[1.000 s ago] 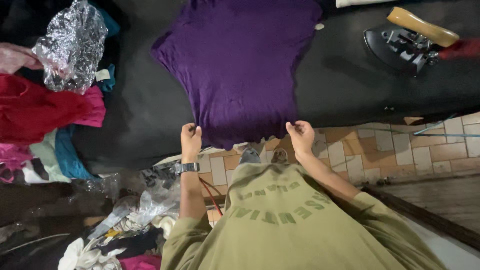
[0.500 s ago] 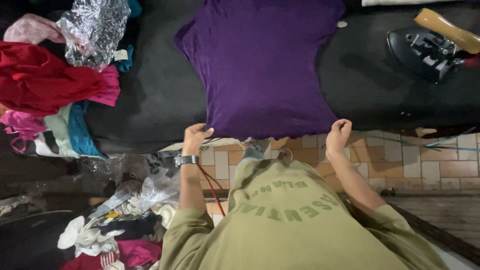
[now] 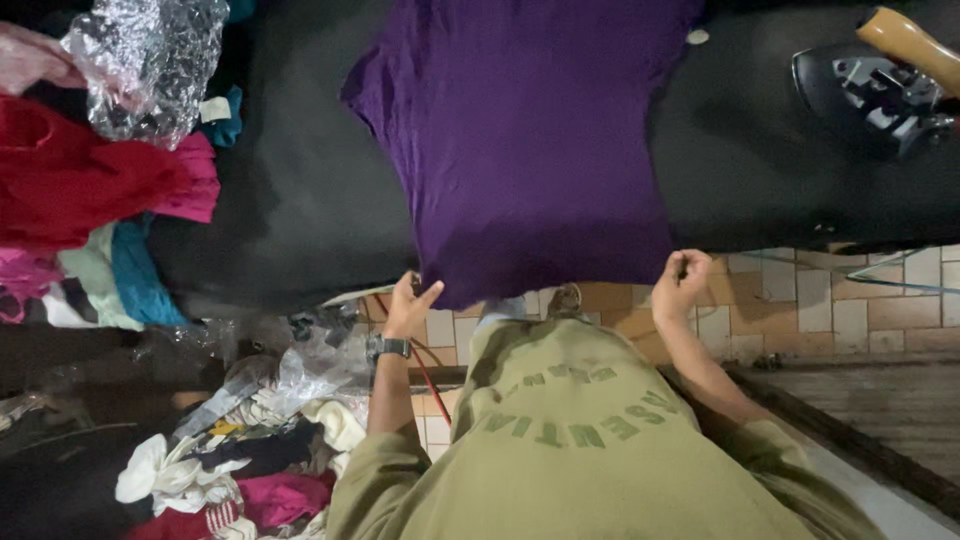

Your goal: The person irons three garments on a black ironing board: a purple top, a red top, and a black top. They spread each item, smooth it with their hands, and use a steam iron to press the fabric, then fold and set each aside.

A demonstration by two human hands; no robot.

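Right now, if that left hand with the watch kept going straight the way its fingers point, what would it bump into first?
The left hand points up at the purple shirt; its fingertips are already at the shirt's hem corner, so it would probably meet that first.

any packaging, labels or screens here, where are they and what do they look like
Plastic wrap: top left on the clothes pile, crumpled, clear and shiny.
Tag: just right of that wrap, small pale rectangle on teal cloth.
Plastic bags: on the floor by the left hand, clear, crumpled.
Watch: left wrist, dark; face hidden.
No signs.
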